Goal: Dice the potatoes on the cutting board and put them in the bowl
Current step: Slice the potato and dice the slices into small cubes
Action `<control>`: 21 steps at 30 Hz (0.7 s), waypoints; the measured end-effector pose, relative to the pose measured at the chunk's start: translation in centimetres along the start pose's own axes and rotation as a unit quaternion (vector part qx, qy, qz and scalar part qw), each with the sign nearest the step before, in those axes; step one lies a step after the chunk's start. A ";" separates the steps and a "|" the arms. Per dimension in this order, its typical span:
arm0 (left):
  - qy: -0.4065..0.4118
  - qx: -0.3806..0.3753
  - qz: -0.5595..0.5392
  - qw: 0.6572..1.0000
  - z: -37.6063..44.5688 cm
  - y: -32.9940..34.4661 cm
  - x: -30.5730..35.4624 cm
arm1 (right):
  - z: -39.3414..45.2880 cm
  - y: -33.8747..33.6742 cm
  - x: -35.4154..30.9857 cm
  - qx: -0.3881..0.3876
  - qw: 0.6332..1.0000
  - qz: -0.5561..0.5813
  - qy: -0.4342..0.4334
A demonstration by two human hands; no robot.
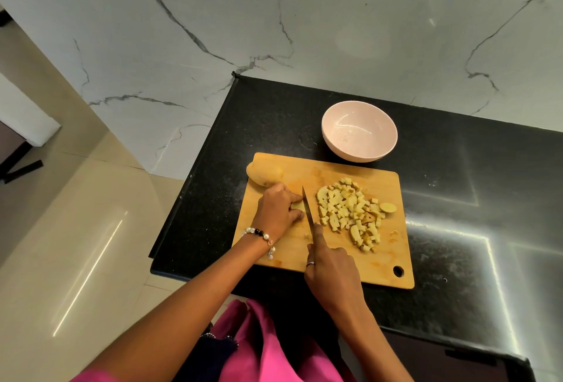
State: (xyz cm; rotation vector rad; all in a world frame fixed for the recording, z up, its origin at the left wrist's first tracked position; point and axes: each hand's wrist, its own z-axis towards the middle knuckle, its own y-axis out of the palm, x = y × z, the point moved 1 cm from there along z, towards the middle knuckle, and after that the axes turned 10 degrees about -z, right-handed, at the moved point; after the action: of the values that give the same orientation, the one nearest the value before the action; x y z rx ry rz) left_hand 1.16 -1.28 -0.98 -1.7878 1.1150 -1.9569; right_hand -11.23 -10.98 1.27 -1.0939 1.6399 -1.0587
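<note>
A whole potato [263, 175] overhangs the cutting board's [387, 262] far left edge. The left hand [276, 211] clasps a pale potato piece [298, 205]; the right hand [332, 269] grasps the knife [308, 209]. Pale dice [350, 214] lie rightward; bowl [359, 134] just beyond.

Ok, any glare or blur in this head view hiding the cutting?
Head view: bright streaks of glare on the black counter right of the board, none on the cut; knife, left hand and dice look sharp; wide-angle lens bends the edges.
</note>
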 end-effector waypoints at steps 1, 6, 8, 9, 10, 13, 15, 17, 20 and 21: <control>-0.003 0.004 -0.005 1.000 0.0 0.1 0.0 | 0.0 0.0 -0.1 -0.001 1.000 -0.005 0.000; -0.014 0.007 -0.022 1.000 0.3 0.1 -0.2 | 0.2 -0.3 -0.4 -0.016 0.999 -0.045 -0.004; -0.017 0.008 -0.021 1.000 0.4 0.0 -0.1 | 0.6 -0.2 -0.8 -0.017 0.997 -0.068 -0.011; -0.019 0.009 -0.018 1.000 0.4 0.0 -0.1 | 0.8 -0.1 -0.9 -0.019 0.997 -0.074 -0.013; -0.020 0.010 -0.015 1.000 0.4 0.0 -0.1 | 0.8 0.1 -1.0 -0.022 0.996 -0.080 -0.015; -0.019 0.019 -0.024 0.999 0.2 0.2 -0.1 | -0.4 0.7 -0.7 -0.033 0.994 -0.103 -0.022; -0.022 0.021 -0.032 0.999 0.0 0.1 0.0 | -1.9 1.3 -0.4 -0.037 0.994 -0.102 -0.023; -0.026 0.019 -0.037 0.999 0.0 0.1 -0.1 | -3.1 1.3 -0.2 -0.034 0.996 -0.081 -0.010; -0.033 0.008 -0.042 0.999 -0.1 -0.2 0.0 | -2.8 0.7 0.2 -0.018 0.999 -0.032 0.005; -0.036 0.006 -0.044 0.998 -0.1 -0.2 -0.1 | -2.5 0.4 0.3 -0.004 1.000 -0.026 0.005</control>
State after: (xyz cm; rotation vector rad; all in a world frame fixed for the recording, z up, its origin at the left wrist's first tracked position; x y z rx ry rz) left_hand 1.19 -1.02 -0.89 -1.9172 1.0162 -1.9257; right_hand -13.73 -10.68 1.50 -1.1443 1.6314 -1.0939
